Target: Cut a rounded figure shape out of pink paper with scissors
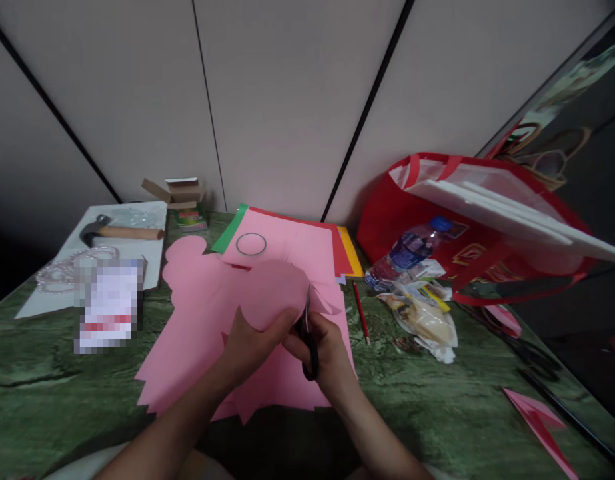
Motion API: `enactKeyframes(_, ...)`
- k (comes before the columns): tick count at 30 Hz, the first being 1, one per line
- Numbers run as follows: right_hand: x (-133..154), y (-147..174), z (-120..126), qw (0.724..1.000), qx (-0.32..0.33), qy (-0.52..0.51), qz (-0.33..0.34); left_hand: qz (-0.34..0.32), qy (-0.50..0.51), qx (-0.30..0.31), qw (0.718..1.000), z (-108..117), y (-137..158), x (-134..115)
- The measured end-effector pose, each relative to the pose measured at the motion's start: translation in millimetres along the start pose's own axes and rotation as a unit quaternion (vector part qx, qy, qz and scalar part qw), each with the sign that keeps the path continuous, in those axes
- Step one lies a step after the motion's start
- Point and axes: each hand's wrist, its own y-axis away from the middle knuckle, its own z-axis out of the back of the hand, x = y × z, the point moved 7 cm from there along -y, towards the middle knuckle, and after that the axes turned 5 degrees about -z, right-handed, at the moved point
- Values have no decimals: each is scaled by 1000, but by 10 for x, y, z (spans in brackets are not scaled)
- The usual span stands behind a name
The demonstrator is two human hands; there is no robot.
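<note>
My left hand (pixel 260 337) grips a rounded piece of pink paper (pixel 272 290) by its lower edge, thumb on top. Black-handled scissors (pixel 311 357) are in my right hand (pixel 327 347), fingers through the loops. Their blades point away from me and meet the right edge of the pink paper, where a strip of paper (pixel 327 300) curls off. Beneath both hands lie several pink sheets and offcuts (pixel 187 340). Round pink cutouts (pixel 186 253) rest at the upper left of this pile. A thin dark ring (pixel 251 244) sits on a pink sheet behind.
Left: a hammer (pixel 132 232), beaded strand (pixel 62 270), blurred-out item (pixel 112 300) and small open box (pixel 187 207). Right: a red pencil (pixel 361 313), water bottle (pixel 407 253), plastic wrapper (pixel 427 317), red bag (pixel 382 207) and dark-handled scissors (pixel 532 357). A wall (pixel 282 100) closes the back.
</note>
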Motion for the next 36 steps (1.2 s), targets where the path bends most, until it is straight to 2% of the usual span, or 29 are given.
enactKeyframes(4, -8, 8, 5, 1000, 3, -1, -2, -33, 10, 10, 999, -9, -9, -43)
enactKeyframes(19, -23, -6, 27, 1000, -13, 15, -17, -11, 3, 9, 1000, 12, -16, -24)
enactKeyframes(28, -8, -2, 26, 999, -27, 9, -32, -29, -24, -6, 999, 56, -33, -50)
enactKeyframes(36, 19, 8, 19, 999, -34, 8, -34, -44, -1, 4, 999, 47, -32, -80)
